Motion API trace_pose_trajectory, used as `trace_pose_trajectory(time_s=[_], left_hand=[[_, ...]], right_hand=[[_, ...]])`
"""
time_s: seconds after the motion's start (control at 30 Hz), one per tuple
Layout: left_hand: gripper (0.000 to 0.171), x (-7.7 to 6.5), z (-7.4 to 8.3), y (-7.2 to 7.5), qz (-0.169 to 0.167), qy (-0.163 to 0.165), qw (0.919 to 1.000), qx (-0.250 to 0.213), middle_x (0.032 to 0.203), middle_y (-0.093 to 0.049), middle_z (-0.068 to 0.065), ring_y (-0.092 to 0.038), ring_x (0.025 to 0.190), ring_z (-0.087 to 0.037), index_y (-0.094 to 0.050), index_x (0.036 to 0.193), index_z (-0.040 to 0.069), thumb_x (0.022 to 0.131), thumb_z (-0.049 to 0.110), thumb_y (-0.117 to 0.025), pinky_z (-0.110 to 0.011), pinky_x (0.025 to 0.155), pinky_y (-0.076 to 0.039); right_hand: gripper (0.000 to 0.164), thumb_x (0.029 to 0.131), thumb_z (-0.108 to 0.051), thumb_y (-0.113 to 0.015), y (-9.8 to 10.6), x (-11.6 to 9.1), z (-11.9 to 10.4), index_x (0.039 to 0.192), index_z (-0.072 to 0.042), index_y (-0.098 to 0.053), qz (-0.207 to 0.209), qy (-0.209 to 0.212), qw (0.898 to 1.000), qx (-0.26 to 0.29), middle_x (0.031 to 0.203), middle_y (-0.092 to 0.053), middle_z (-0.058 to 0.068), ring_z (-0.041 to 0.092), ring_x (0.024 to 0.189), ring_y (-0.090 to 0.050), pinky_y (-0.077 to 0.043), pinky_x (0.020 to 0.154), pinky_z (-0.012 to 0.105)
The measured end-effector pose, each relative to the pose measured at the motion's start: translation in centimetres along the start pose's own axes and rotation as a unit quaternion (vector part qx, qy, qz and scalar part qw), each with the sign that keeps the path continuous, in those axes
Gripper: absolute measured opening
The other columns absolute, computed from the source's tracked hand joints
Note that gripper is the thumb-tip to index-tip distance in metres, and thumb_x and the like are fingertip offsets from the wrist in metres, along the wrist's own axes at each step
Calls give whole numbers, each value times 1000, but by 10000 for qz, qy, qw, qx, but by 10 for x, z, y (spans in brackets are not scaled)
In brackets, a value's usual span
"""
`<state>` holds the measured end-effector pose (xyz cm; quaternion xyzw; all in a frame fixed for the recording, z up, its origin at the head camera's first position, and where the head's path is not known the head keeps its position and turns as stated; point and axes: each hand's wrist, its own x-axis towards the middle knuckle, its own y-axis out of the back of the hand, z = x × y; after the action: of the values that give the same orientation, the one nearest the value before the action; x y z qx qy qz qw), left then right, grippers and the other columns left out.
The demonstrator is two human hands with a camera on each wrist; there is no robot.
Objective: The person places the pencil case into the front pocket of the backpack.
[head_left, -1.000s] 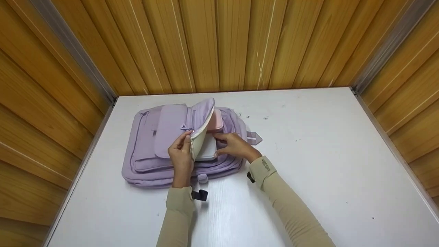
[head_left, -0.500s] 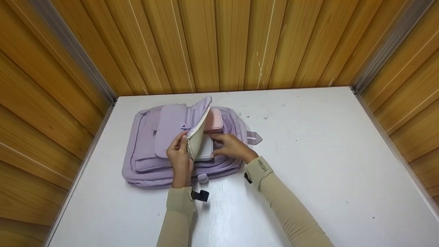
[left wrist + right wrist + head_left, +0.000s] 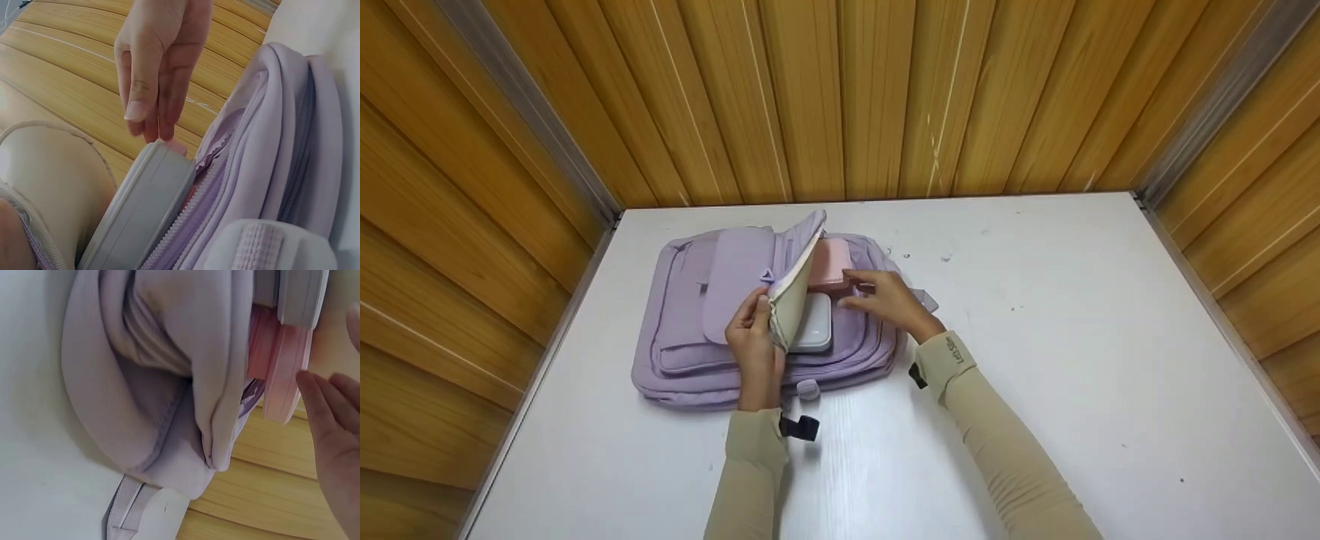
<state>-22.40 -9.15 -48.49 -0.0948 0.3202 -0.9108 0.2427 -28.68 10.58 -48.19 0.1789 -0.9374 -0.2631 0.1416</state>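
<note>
A lilac backpack lies flat on the white table, its front pocket unzipped. My left hand pinches the zipped edge of the pocket's flap, holding up the cream lining. Inside the opening sit a pale grey rounded case, nearer me, and a pink box behind it; the flap covers part of both. My right hand hovers beside the pink box with fingers extended. In the right wrist view an index fingertip meets the edge of the pink box, while the thumb stands apart.
A lilac strap end sticks out past the bag's right side. Another short tab lies at its near edge. Wood-patterned panels wall the white table at the back and both sides.
My right hand has let go of the pale grey case and moved away from me, over to the pink box. The left hand keeps the flap lifted, pulled slightly further left than at first.
</note>
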Motion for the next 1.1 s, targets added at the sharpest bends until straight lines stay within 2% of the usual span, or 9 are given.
trace_pose_trajectory(time_s=[0.13, 0.23, 0.37, 0.47, 0.67, 0.8, 1.0, 1.1], left_hand=[[16, 0, 0, 0, 33, -10, 10000, 38, 85, -67, 0, -60, 84, -7, -70, 100, -5, 92, -6, -56, -18, 75, -51], [16, 1, 0, 0, 43, -20, 10000, 48, 86, -68, 1, -61, 84, -7, -70, 99, -5, 91, -7, -56, -18, 75, -51], [16, 1, -1, 0, -21, -28, 10000, 71, 86, -68, 1, -62, 85, -7, -71, 98, -5, 92, -7, -56, -17, 76, -52], [16, 1, -1, 0, -86, -52, 9999, 136, 86, -68, 2, -60, 84, -6, -71, 97, -5, 91, -6, -56, -16, 75, -51], [20, 3, -1, 0, -207, -152, 9995, 158, 86, -69, 3, -60, 84, -7, -73, 89, 3, 91, -8, -57, -16, 74, -50], [22, 2, -1, -1, -322, -217, 9988, 293, 86, -70, 3, -61, 84, -7, -74, 88, 5, 90, -8, -57, -16, 73, -50], [16, 2, -2, -3, -493, -187, 9976, 453, 86, -70, 2, -61, 84, -7, -73, 92, -1, 90, -8, -58, -17, 73, -50], [17, 2, -3, -4, -535, -174, 9975, 424, 86, -70, 1, -61, 82, -8, -73, 90, 0, 90, -8, -58, -17, 71, -51]], right_hand=[[57, 84, -14, -73, 3, 6, 3, 133, 7, -51, 354, -247, 9990, 141, 134, -54, 25, 38, 122, -55, -46, 103, 39], [61, 86, -15, -72, 2, 10, 6, 137, 7, -46, 332, -368, 9988, -36, 139, -49, 25, 38, 126, -51, -44, 105, 40], [58, 88, -16, -70, -2, 13, 9, 137, 5, -47, 230, -319, 9988, -288, 140, -49, 22, 37, 126, -51, -43, 106, 42], [55, 89, -16, -68, -6, 14, 10, 136, 5, -48, 222, -294, 9988, -308, 138, -51, 22, 36, 124, -53, -44, 104, 42], [56, 90, -15, -68, -12, 15, 7, 137, 6, -46, 321, -455, 9983, -149, 139, -49, 23, 37, 124, -53, -44, 105, 40], [52, 90, -12, -67, -14, 14, 6, 134, 7, -48, 365, -383, 9985, -116, 137, -51, 23, 37, 121, -55, -45, 103, 40], [46, 91, -6, -63, -18, 14, 6, 133, 8, -49, 384, -186, 9990, -163, 134, -54, 23, 35, 120, -56, -46, 103, 39], [44, 92, -3, -60, -20, 15, 5, 134, 7, -49, 306, -87, 9992, -229, 131, -57, 23, 33, 119, -57, -46, 103, 40]])
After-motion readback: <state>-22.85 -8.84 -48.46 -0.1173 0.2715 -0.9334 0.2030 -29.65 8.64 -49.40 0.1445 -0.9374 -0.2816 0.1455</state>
